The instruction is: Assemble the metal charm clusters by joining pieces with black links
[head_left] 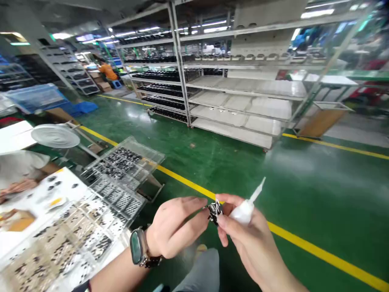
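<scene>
Between both hands, above the green floor, is a small black and silver part (215, 211); its exact kind I cannot make out. My left hand (179, 225), with a watch (138, 247) on the wrist, pinches the part's left side with its fingertips. Thumb and forefinger of my right hand (243, 233) grip the same part from the right. Tucked in that right palm is a white squeeze bottle (243, 213), its pointed nozzle tilted up to the right. The fingers cover parts of both the bottle and the small part.
At left, a white worktable (60, 182) carries clear trays (100, 227) of small black parts. A person's arm (18, 186) rests at its far side. Beyond the yellow floor line (182, 180) stand metal shelves (231, 109) with black items. A clear tray stand (130, 146) juts out near the table.
</scene>
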### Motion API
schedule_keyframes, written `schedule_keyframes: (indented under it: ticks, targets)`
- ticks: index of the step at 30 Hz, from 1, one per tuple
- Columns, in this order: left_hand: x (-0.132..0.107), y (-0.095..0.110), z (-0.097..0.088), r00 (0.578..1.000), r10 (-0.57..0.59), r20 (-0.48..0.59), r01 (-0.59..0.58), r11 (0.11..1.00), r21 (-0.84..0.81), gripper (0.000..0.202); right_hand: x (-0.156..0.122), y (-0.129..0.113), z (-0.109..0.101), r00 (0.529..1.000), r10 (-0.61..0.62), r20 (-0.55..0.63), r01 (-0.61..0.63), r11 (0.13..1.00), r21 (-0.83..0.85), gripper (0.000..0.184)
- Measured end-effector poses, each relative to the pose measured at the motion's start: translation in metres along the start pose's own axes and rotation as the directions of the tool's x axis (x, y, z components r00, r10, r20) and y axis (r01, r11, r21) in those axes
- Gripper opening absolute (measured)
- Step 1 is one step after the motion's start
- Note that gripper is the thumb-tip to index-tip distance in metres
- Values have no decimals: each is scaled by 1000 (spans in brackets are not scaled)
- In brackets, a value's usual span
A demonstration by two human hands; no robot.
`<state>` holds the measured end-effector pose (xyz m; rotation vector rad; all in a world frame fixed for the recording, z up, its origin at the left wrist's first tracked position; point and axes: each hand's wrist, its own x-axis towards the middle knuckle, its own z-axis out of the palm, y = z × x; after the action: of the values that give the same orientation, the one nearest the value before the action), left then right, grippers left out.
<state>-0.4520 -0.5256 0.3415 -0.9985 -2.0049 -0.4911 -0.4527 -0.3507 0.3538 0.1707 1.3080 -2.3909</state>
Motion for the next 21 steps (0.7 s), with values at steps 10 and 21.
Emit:
schedule_keyframes:
  ticks: [10,21]
  targets:
    - [5,-86,-89,975,-178,-134,204,955,217,14,76,-23,134,967,69,244,-23,982,-188,37]
    - [3,-142,-94,947,-243,-209,319,775,546,6,189,-23,179,762,267,590,-71,940,-334,37]
